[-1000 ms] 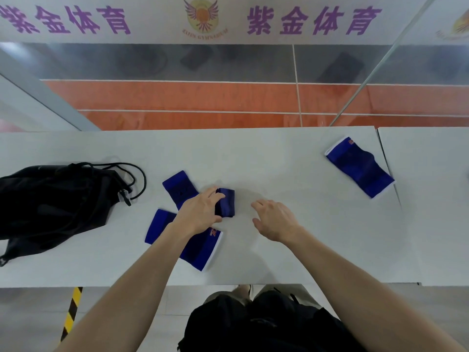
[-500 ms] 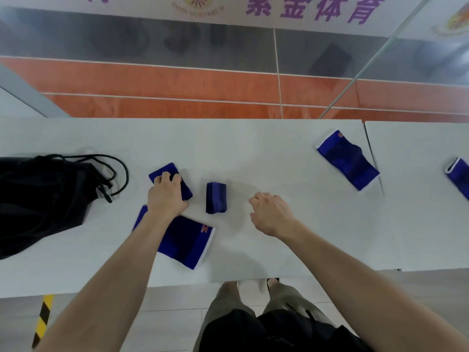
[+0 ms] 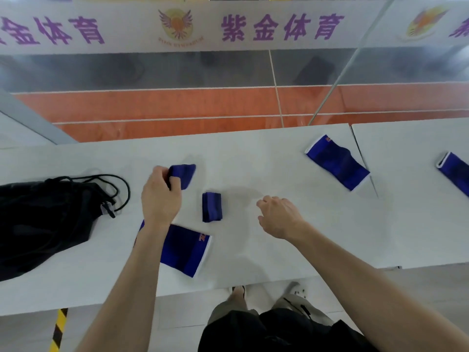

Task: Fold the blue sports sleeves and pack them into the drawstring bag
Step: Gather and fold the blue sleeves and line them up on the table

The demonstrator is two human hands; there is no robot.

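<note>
**My left hand (image 3: 161, 196) grips one blue sleeve; my right hand (image 3: 279, 215) holds nothing**

My left fingers are curled round the gripped sleeve (image 3: 186, 175), thumb on one side and fingertips on the other, bunching its near end. The rest of it sticks out to the right of my knuckles. I cannot tell whether it touches the white table (image 3: 253, 158) or hangs just above it.

My right hand hovers over a bare part of the table with its fingers loosely curled, not closed on anything. It is near the folded sleeve (image 3: 212, 207), but apart from it.

That folded sleeve lies between my two hands, a small thick bundle standing lengthwise away from me. Nearer the table's front edge, a flat sleeve (image 3: 187, 252) with a white hem and an orange mark lies partly under my left forearm.

Well off to the right, another spread sleeve (image 3: 337, 162) rests at an angle near the seam between this table and the second table (image 3: 411, 199). On that second table, a cut-off sleeve (image 3: 454, 171) shows at the edge of the view.

The black drawstring bag (image 3: 43, 219) lies slumped at the left end of the table, its cord (image 3: 121, 189) looping out towards my left hand. No sleeve is visible in it.
</note>
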